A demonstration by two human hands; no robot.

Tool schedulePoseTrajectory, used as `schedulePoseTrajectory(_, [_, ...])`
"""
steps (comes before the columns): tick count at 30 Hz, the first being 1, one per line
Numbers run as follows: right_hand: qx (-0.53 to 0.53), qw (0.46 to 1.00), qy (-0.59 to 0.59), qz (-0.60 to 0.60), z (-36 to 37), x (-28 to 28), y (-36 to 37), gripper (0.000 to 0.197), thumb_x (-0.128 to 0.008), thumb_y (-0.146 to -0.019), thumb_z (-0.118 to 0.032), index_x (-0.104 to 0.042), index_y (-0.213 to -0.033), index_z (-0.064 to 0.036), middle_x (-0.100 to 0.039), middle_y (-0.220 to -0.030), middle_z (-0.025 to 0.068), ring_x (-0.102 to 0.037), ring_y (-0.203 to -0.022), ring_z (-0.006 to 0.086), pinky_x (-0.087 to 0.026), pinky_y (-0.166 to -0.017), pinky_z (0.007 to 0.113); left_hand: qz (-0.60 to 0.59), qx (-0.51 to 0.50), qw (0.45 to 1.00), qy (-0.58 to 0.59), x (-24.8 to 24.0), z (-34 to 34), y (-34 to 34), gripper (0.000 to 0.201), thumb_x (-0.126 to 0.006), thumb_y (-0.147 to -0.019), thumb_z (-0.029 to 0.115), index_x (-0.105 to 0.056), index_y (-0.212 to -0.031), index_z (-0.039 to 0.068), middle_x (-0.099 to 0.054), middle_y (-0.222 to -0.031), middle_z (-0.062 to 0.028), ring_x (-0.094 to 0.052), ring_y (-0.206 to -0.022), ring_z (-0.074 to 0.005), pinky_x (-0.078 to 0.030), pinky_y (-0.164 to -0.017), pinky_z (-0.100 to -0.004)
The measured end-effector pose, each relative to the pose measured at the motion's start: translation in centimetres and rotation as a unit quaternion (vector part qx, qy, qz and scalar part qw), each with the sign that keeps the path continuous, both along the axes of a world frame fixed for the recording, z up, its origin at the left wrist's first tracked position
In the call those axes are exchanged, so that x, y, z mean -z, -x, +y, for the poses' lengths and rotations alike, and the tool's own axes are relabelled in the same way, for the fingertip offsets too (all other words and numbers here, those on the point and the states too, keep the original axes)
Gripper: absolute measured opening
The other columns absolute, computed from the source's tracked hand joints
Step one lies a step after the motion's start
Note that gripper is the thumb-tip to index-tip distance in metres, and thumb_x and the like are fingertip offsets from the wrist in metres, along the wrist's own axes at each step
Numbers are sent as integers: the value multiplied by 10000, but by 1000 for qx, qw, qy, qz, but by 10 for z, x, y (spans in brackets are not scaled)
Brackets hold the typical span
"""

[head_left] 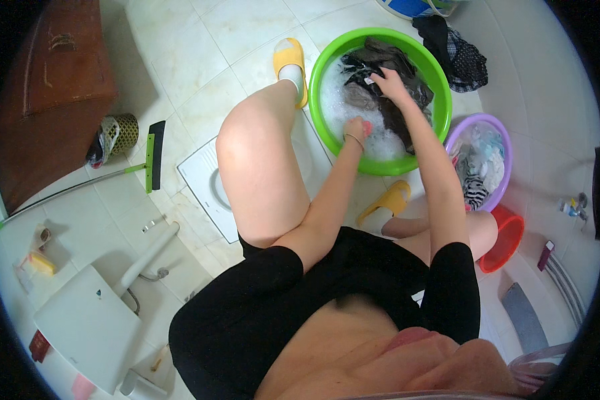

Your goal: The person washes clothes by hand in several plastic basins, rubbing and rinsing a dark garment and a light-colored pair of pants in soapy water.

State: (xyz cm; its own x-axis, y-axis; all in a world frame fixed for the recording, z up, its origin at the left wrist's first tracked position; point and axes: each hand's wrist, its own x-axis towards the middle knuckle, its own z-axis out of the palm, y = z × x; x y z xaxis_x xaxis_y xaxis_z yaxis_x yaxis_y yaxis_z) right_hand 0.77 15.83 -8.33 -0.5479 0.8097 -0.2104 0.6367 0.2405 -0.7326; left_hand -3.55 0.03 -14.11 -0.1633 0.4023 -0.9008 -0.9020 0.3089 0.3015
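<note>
A bright green round basin (315, 107) on the floor holds soapy water with white suds and dark wet clothes (400, 117). Over the clothes, my right hand (391, 85) reaches in from the right, its fingers closed on a dark garment (361, 67) beside a small white patch that looks like a label. Lower in the basin, near its front left, my left hand (356, 129) is closed round a small pink object (367, 128) whose kind I cannot make out. A thin band circles my left wrist. Suds and cloth hide part of the fingers.
Right of the basin stand a purple tub (508, 157) of light and striped clothes and a red bucket (507, 240). Dark clothes (457, 57) lie by the wall. A floor squeegee (155, 157) and a squat toilet (210, 190) are at left. My feet wear yellow slippers (387, 203).
</note>
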Motion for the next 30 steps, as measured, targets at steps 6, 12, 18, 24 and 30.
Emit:
schedulePoseTrajectory(6, [200, 887, 351, 221, -42, -101, -28, 257, -548, -772, -160, -516, -963, 8, -574, -870, 55, -552, -762, 129, -447, -633, 268, -103, -43, 991, -78, -46, 6, 17, 491, -457, -805, 415, -410, -1066, 2, -513, -932, -187, -499, -922, -306, -444, -745, -448])
schedulePoseTrajectory(12, [231, 812, 427, 323, -86, -152, -60, 255, -548, -777, -146, -499, -983, -3, -571, -904, 70, -572, -785, 154, -477, -665, 288, -230, 135, 919, -292, -109, 19, 36, 596, -429, -773, 545, -460, -1122, 62, -470, -1173, -87, -424, -1094, -267, -371, -854, -476])
schedulePoseTrajectory(18, [209, 825, 461, 251, -108, -132, -65, 330, -620, -719, -168, -519, -976, 12, -582, -878, 83, -570, -747, 151, -467, -652, 272, -83, 84, 983, -139, -48, 10, 31, 242, -492, -763, 194, -545, -919, 18, -599, -854, -86, -573, -765, -225, -453, -747, -367])
schedulePoseTrajectory(24, [198, 975, 100, -34, -109, -18, -105, 427, -669, -649, -204, -513, -978, 19, -571, -900, 187, -553, -812, 299, -435, -722, 345, 550, 246, 797, 45, -36, -9, 31, 329, -563, -687, 149, -499, -957, -28, -549, -878, -198, -534, -818, -317, -414, -743, -386])
schedulePoseTrajectory(30, [183, 962, -11, -201, -123, 30, -82, 526, -625, -687, -79, -312, -1109, -50, -308, -1101, 282, -481, -850, 421, -424, -710, 444, 547, 539, 637, 70, -57, -9, -4, 808, -654, -668, 202, -141, -1292, 234, -139, -1278, -238, -266, -1094, -476, -309, -897, -468])
